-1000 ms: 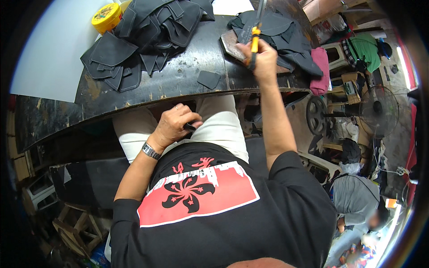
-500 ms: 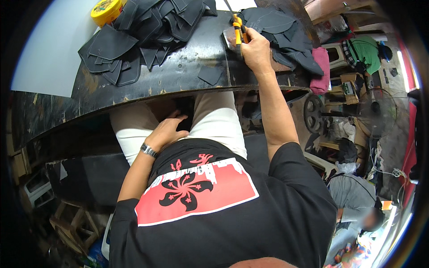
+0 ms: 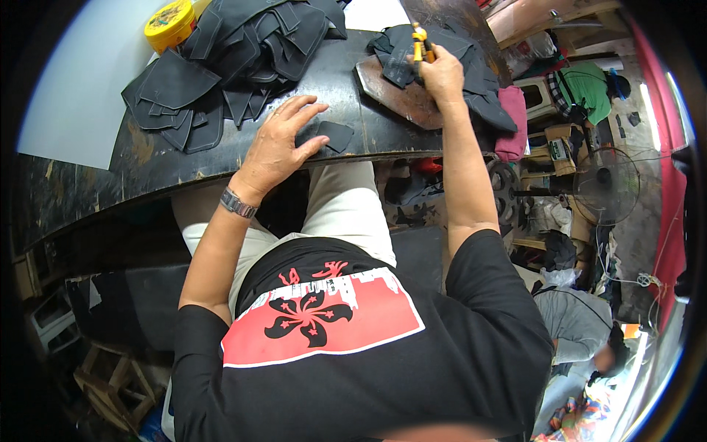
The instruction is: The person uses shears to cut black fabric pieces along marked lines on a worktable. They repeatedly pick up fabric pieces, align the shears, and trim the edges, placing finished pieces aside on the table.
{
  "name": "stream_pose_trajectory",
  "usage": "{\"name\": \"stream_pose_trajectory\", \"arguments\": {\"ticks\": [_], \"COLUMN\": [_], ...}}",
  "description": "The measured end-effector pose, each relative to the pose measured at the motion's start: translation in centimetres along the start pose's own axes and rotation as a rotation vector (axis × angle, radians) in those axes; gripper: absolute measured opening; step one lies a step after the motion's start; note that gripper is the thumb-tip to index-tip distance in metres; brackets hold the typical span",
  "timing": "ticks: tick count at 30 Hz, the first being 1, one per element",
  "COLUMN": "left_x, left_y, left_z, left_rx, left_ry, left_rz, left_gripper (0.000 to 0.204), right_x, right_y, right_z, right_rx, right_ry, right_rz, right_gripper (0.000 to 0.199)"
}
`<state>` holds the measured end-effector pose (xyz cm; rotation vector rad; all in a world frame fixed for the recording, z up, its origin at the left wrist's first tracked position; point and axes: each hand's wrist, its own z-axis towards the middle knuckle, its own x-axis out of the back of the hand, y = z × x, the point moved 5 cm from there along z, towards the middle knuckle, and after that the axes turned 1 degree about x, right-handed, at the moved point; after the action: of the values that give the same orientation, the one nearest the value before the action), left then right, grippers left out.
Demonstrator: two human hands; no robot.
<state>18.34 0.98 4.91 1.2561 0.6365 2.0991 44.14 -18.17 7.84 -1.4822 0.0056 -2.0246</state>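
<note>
My right hand (image 3: 442,75) is closed around a tool with yellow-and-black handles (image 3: 420,46), over the right side of the work table; its working end is hard to make out. Under and beside that hand lie a brown slab (image 3: 394,94) and a pile of dark cut pieces (image 3: 479,88). My left hand (image 3: 278,140) hovers at the table's near edge with its fingers apart, holding nothing. Just right of its fingertips is a small dark piece (image 3: 336,136) lying flat.
A large heap of dark stitched-edge pieces (image 3: 254,51) covers the left of the black table (image 3: 243,151). Behind it stands a round yellow tub (image 3: 171,26), beside a white sheet (image 3: 81,81). A pink cloth (image 3: 510,121), a fan (image 3: 605,184) and two other people are to the right.
My left hand has risen from my lap to above the table edge and opened. My right hand has shifted right with the tool, and more of the brown slab shows.
</note>
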Motion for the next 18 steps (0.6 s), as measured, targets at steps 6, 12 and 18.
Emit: {"name": "stream_pose_trajectory", "arguments": {"ticks": [6,12,18], "left_x": [-0.9,-1.0,-1.1], "left_y": [0.7,0.6,0.5], "left_z": [-1.5,-1.6,-1.7], "left_rx": [-0.085,-0.081,-0.065], "left_ry": [-0.050,-0.044,-0.053], "left_rz": [0.264,0.259,0.252], "left_gripper": [0.042,0.041,0.041], "right_x": [-2.3,2.8,3.3], "right_y": [-2.2,2.3,5.1], "right_z": [-2.2,1.5,2.5], "right_rx": [0.006,-0.209,-0.374], "right_ry": [-0.277,0.082,0.005], "right_rz": [0.670,-0.207,-0.338], "right_gripper": [0.046,0.047,0.052]}}
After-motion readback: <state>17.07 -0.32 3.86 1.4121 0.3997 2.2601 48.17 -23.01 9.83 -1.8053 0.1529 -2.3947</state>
